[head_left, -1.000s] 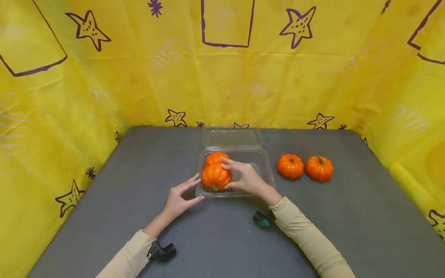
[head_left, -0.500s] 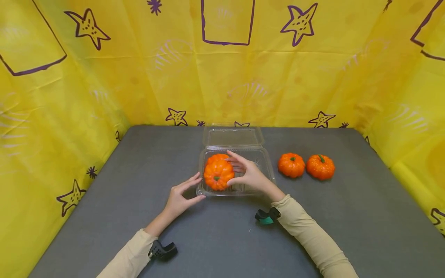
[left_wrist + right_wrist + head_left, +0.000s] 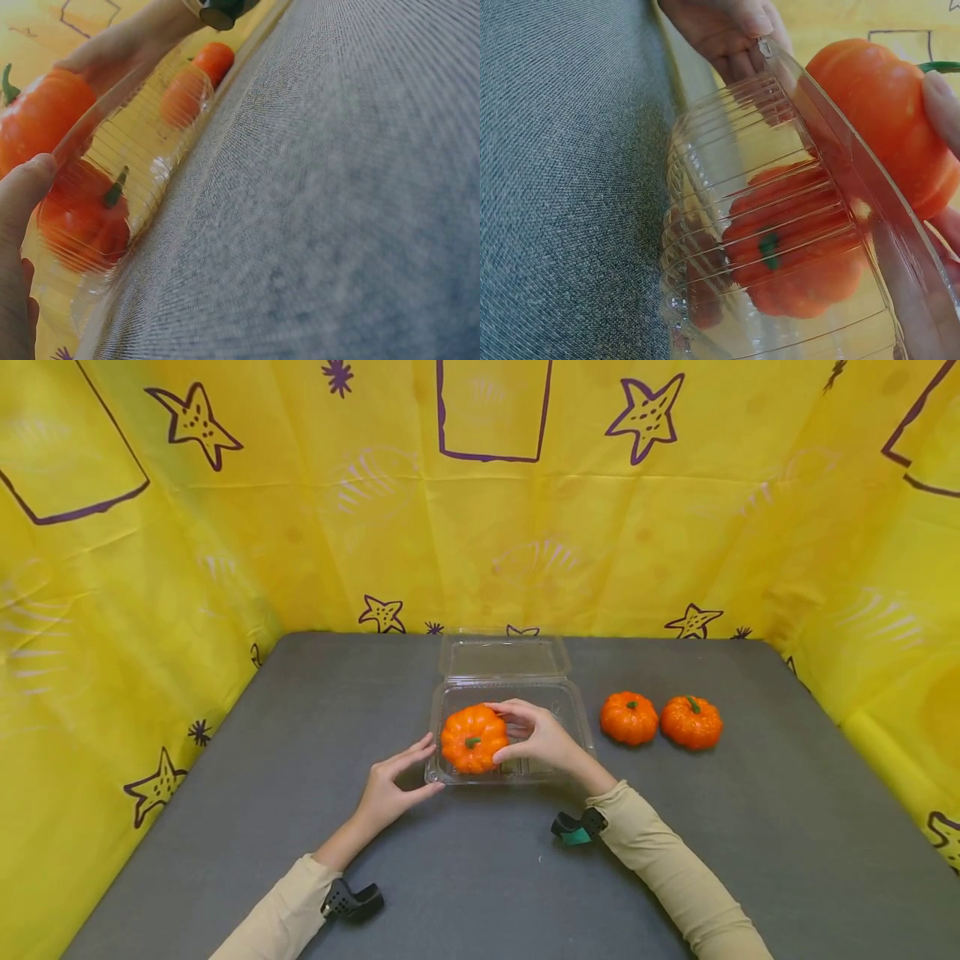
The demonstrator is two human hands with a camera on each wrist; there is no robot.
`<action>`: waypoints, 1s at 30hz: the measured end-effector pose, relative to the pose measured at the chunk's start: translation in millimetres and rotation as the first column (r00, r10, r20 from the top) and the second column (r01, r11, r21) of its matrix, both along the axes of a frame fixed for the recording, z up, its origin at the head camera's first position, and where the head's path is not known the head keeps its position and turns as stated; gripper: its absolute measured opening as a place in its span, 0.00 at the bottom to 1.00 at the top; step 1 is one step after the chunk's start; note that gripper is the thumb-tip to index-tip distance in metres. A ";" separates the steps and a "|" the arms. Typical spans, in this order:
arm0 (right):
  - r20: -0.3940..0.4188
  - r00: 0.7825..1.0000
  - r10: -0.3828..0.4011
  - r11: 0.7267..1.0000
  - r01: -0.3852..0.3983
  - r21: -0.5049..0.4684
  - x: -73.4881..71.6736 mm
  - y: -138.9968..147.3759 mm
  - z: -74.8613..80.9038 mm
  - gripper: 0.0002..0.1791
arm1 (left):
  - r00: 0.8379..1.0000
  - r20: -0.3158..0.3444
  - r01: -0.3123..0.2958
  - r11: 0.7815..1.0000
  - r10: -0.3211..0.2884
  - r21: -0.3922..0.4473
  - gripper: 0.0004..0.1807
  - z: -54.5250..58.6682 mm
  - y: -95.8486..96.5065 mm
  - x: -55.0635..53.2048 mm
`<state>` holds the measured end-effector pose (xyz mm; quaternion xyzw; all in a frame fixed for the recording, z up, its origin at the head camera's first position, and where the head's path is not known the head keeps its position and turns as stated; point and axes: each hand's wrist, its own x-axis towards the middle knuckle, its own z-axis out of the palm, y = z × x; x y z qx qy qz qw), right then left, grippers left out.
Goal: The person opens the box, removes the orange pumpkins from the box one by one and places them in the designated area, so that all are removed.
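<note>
Our right hand (image 3: 536, 739) has lowered its upper fingers since half a second ago, pinching a ribbed orange pumpkin (image 3: 474, 739) above the left part of the clear clamshell container (image 3: 562, 714). Our left hand (image 3: 384, 789), fingers spread, steadies the near-left corner. If we let go early, it could roll off the lower pumpkin (image 3: 810, 274) visible through the wall.
</note>
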<state>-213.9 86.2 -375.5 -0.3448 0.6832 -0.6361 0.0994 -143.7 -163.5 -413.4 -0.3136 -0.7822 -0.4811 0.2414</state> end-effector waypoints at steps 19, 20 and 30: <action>0.123 0.992 0.036 0.994 -0.022 -0.111 -2.7 5.8 -5.1 0.35 | 1.000 -0.003 0.004 1.000 -0.004 0.002 0.28 -0.8 -0.8 0.6; 0.128 0.991 0.031 0.993 -0.016 -0.114 -2.6 5.7 -4.7 0.36 | 1.000 -0.004 0.005 1.000 -0.005 0.001 0.28 -0.7 -0.7 0.4; 0.090 0.995 0.040 0.994 -0.031 -0.104 -4.2 5.7 -1.6 0.38 | 1.000 -0.009 0.009 1.000 -0.009 0.006 0.28 1.5 0.2 0.0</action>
